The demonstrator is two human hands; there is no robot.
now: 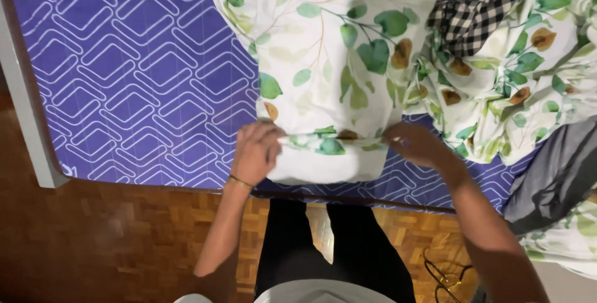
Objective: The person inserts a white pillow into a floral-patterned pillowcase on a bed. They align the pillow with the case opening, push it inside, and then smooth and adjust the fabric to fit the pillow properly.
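Bare arms, thin gold bangle (240, 182) on L wrist, black trousers (336, 250), white top.

no packages, labels, signs, screens visible

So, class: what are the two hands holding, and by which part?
Both hold the leaf-print cloth at a folded ridge near its front edge: left hand pinches the ridge's left end, right hand its right end, over the purple mattress.

Soft matt leaf-print cloth (329, 60) lies on a quilted purple mattress (137, 79) above glossy wooden parquet floor (112, 241).
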